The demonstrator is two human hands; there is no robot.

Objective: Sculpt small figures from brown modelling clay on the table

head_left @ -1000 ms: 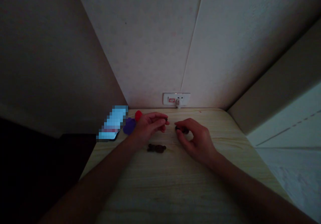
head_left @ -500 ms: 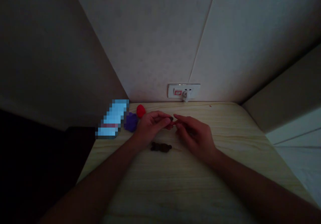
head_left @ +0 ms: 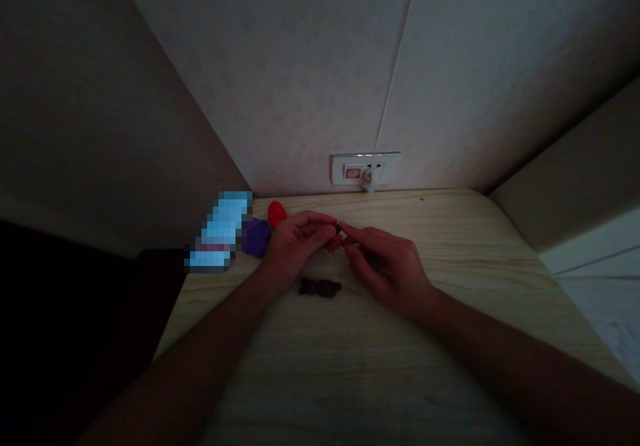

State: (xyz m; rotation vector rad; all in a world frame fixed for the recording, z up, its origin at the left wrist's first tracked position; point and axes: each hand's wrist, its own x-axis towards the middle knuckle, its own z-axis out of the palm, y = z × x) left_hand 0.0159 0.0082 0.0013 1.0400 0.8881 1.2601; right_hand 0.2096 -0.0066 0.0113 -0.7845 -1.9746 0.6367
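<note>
Two hands meet over the counter (head_left: 350, 373), with one small dark piece (head_left: 337, 228) between them, one brown figure (head_left: 321, 288) below them, and one purple lump (head_left: 256, 238) and one red lump (head_left: 277, 213) by the left. The left hand (head_left: 296, 245) pinches the small dark piece between thumb and fingers; the right hand (head_left: 393, 263) is curled, its index fingertip touching that piece, and whether its other fingers hold anything I cannot tell. The piece is tiny and mostly covered by fingertips, so its shape is unclear. The brown figure lies flat, just nearer the person than the left hand, lumpy and rounded, with small bumps at its ends. Left of the left hand sits the crumpled-looking purple lump, the smooth red one just beyond it. Farther left is one lit screen (head_left: 220, 229), blurred into squares. The counter is pale, with wood grain. Beyond the hands, a pale wall (head_left: 300, 86) carries one socket plate (head_left: 340, 176) with one plug (head_left: 369, 180) in it; the room is dim.
</note>
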